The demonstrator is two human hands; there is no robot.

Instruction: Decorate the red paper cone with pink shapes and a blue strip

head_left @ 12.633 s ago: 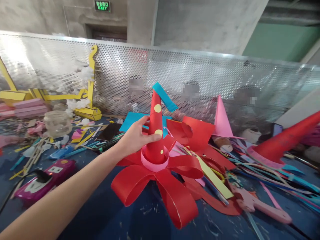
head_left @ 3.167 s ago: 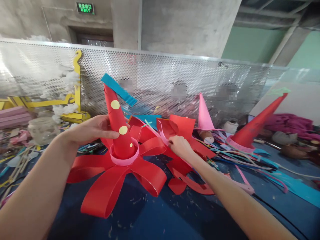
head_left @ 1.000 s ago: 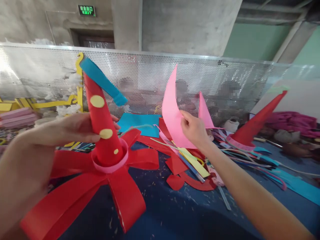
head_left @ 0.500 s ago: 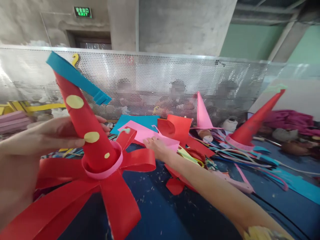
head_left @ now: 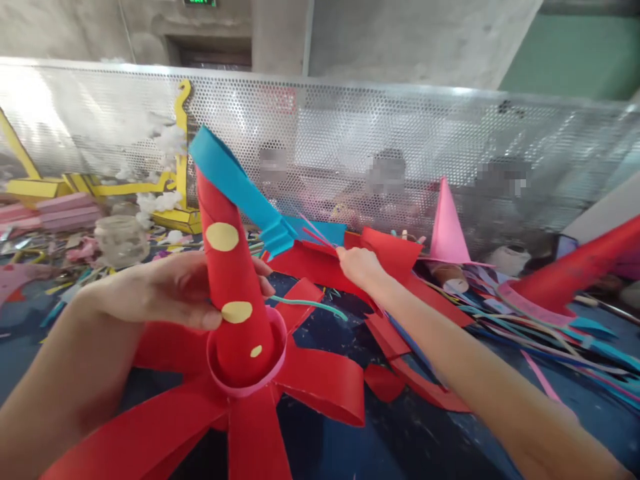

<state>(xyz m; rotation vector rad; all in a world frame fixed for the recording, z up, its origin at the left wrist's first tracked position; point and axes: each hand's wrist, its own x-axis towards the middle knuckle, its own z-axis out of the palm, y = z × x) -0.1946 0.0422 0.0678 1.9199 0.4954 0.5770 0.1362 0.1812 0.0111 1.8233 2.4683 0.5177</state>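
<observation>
My left hand (head_left: pixel 170 293) is wrapped round a red paper tube (head_left: pixel 233 267) with yellow dots, keeping it upright with a slight tilt. A folded blue paper strip (head_left: pixel 240 183) tops the tube. Round its foot runs a pink paper ring (head_left: pixel 285 347), with red paper loops (head_left: pixel 320 383) spreading outward below. Farther off, my right hand (head_left: pixel 363 267) is closed on pink paper (head_left: pixel 320 235), which shows only as thin edges. Beneath that hand lie red paper sheets (head_left: pixel 320 263). A blue sheet (head_left: pixel 320 230) is behind them.
A pink paper cone (head_left: pixel 447 227) and a red cone (head_left: pixel 575 267) stand at the right, near many coloured pipe cleaners (head_left: pixel 540 340). At the left are a glass jar (head_left: pixel 121 240) and yellow paper pieces (head_left: pixel 185 147). A perforated metal screen (head_left: pixel 320 147) closes off the back.
The pink sheet that lay flat under my right hand now shows edge-on in it, baring red paper and a green pipe cleaner. The view has turned left; my left hand still holds the tube.
</observation>
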